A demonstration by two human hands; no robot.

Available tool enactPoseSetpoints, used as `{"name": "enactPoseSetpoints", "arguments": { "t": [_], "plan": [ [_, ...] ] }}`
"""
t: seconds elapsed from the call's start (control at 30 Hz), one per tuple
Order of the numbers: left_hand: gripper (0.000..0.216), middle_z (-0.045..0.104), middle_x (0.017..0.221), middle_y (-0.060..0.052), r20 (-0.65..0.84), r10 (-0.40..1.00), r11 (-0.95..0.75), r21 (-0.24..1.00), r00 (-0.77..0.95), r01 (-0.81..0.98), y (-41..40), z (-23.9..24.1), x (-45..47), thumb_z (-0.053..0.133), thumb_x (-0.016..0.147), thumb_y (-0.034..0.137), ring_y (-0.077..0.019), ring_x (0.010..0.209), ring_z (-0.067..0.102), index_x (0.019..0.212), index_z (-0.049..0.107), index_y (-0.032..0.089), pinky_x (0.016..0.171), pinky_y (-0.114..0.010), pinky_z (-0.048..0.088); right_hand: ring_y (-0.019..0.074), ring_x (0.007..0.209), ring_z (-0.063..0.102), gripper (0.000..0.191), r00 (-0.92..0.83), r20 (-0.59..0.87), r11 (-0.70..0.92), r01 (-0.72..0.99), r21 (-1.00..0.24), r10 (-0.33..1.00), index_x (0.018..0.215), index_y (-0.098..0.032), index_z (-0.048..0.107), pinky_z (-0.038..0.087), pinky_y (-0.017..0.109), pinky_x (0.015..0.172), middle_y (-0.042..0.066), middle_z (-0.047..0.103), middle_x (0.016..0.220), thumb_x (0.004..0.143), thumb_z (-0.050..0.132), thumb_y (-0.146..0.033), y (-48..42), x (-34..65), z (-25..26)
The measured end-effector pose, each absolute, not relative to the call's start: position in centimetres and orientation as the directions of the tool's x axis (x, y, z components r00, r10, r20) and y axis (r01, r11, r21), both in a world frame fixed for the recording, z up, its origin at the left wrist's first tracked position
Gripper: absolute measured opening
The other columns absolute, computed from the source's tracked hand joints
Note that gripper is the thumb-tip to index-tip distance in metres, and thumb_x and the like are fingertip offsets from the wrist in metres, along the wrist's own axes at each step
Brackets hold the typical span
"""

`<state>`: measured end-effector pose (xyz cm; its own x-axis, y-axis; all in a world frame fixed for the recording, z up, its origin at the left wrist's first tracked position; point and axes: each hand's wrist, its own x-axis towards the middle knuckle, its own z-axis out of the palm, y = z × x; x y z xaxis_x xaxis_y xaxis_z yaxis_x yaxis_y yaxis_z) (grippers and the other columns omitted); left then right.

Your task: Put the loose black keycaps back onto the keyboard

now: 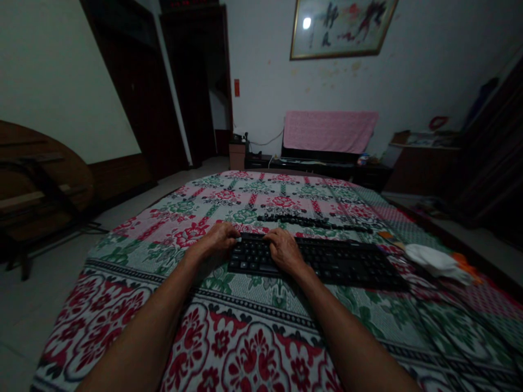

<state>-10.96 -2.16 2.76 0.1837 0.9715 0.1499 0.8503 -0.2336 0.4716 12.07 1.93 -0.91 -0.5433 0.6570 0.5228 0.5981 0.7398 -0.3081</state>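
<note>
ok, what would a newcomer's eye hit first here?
Likely the black keyboard just right of centre, the person's left grip at its left end and right grip over its keys. Then the floral tablecloth spread beneath it, and the pink cloth by the far wall.

The flowered tablecloth (253, 354) is matt woven cloth, slightly rough. Midway between the near and far edges of the surface (212, 305), the computer keyboard (347, 265) is matt plastic. Towards the right edge, the white bundle (433, 261) looks soft, cloth or thin plastic, unclear which. Beyond the far edge, the pink towel (329, 130) is matt fabric; the framed picture (343, 30) looks glossy.
</note>
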Motion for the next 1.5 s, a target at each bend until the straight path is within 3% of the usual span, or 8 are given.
{"name": "enactPoseSetpoints", "arguments": {
  "t": [0.23,0.4,0.87,1.1,1.37,1.5],
  "plan": [
    [0.024,0.058,0.058,0.0,-0.03,0.985,-0.11,0.637,0.167,0.763,-2.2,2.9,-11.2,0.05,0.061,0.023,-0.0127,0.056,0.05,0.076,0.066,0.014,0.051,-0.02,0.035,0.0176,0.092,0.046,0.028,-0.534,0.525,0.736,0.594,-0.325,0.663,0.092,-0.019,0.062,0.035,0.035,0.087,0.007,0.055,0.095,0.074,0.043,-0.006,1.9,12.1,-0.9],
    [0.023,0.057,0.058,0.001,-0.019,0.977,-0.154,0.631,0.214,0.76,-2.1,2.5,-11.2,0.049,0.061,0.023,-0.0114,0.053,0.048,0.075,0.065,0.014,0.049,-0.02,0.034,0.0174,0.092,0.046,0.028,-0.535,0.518,0.731,0.605,-0.317,0.667,0.092,-0.018,0.062,0.035,0.034,0.087,0.006,0.055,0.096,0.074,0.043,-0.007,1.9,12.1,-0.9],
    [0.018,0.051,0.054,0.003,-0.116,0.971,-0.059,0.734,0.21,0.677,-2.1,2.1,-11.1,0.048,0.059,0.022,-0.0099,0.049,0.045,0.068,0.063,0.015,0.047,-0.02,0.033,0.0176,0.092,0.047,0.027,-0.545,0.513,0.736,0.597,-0.319,0.664,0.092,-0.018,0.062,0.035,0.034,0.087,0.007,0.055,0.095,0.075,0.043,-0.007,1.8,12.1,-0.7],
    [0.019,0.049,0.05,0.004,-0.198,0.971,0.079,0.793,0.134,0.604,-2.1,2.3,-10.5,0.051,0.057,0.023,-0.009,0.046,0.044,0.068,0.063,0.013,0.045,-0.02,0.033,0.0179,0.091,0.047,0.028,-0.555,0.505,0.738,0.602,-0.305,0.661,0.095,-0.019,0.061,0.035,0.034,0.086,0.007,0.055,0.095,0.076,0.043,-0.007,1.5,12.1,-0.3],
    [0.019,0.045,0.044,0.005,-0.257,0.953,0.139,0.838,0.157,0.527,-2.3,2.9,-10.4,0.054,0.055,0.025,-0.0072,0.041,0.039,0.067,0.063,0.012,0.041,-0.02,0.029,0.0169,0.103,0.047,0.036,-0.747,0.483,0.889,0.372,-0.267,0.457,0.107,-0.021,0.056,0.032,0.034,0.09,0.005,0.056,0.109,0.076,0.043,-0.007,-1.1,9.9,1.7],
    [0.021,0.048,0.044,0.004,-0.238,0.958,0.126,0.852,0.161,0.508,-2.5,3.2,-10.4,0.056,0.056,0.026,-0.0075,0.042,0.039,0.068,0.065,0.011,0.042,-0.02,0.03,0.0165,0.107,0.045,0.04,-0.794,0.442,0.905,0.321,-0.278,0.418,0.113,-0.022,0.052,0.032,0.034,0.09,0.004,0.054,0.117,0.077,0.044,-0.008,-1.6,9.7,1.2]
  ]
}}
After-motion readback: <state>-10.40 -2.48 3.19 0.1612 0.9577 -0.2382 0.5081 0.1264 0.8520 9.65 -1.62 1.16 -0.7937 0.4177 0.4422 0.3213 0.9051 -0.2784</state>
